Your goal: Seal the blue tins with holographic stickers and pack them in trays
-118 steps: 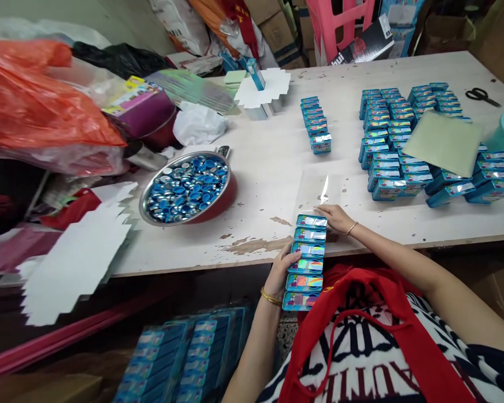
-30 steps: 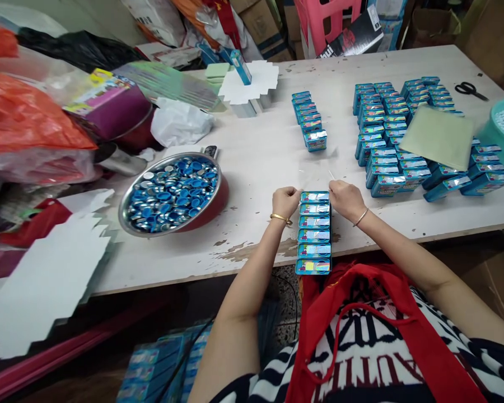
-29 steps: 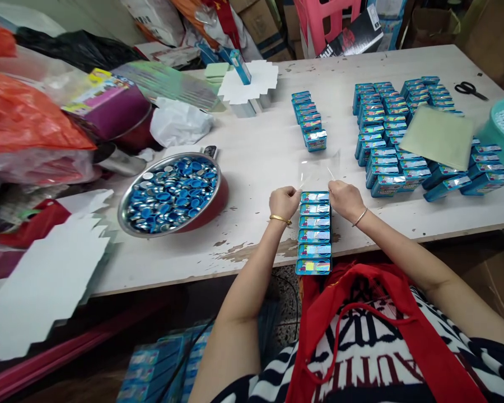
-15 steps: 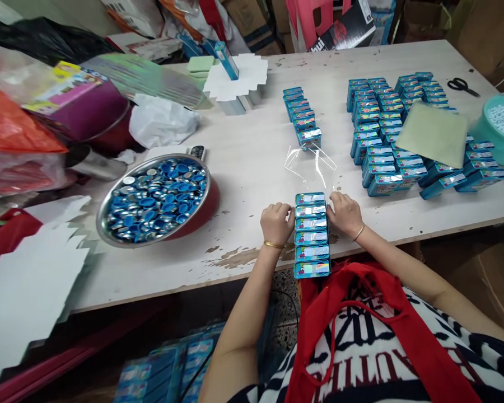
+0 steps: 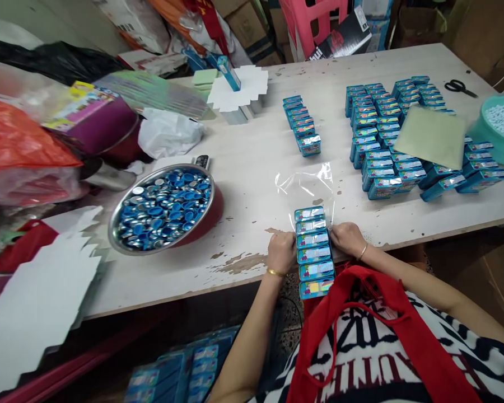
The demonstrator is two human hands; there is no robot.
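Note:
A row of several small blue boxes (image 5: 313, 256) lies at the table's front edge, its near end against my body. The far end of the row is inside a clear plastic bag (image 5: 306, 187), which stretches forward over the table. At the row's left side my left hand (image 5: 282, 252) is closed, its curled fingers on the bag's edge. My right hand (image 5: 348, 239) is closed the same way on the right side. Both sets of fingertips are partly hidden against the boxes.
Left stands a bowl of blue-and-silver caps (image 5: 215, 201). A short row of blue boxes (image 5: 302, 126) is ahead. Right are more blue boxes (image 5: 382, 187), a pale square sheet (image 5: 430, 137), scissors (image 5: 460, 88) and a turquoise basin (image 5: 487, 131).
Both hands have moved nearer my body along the row's sides. The bag has come with them, and the row sits slightly lower in view. The view has shifted a little.

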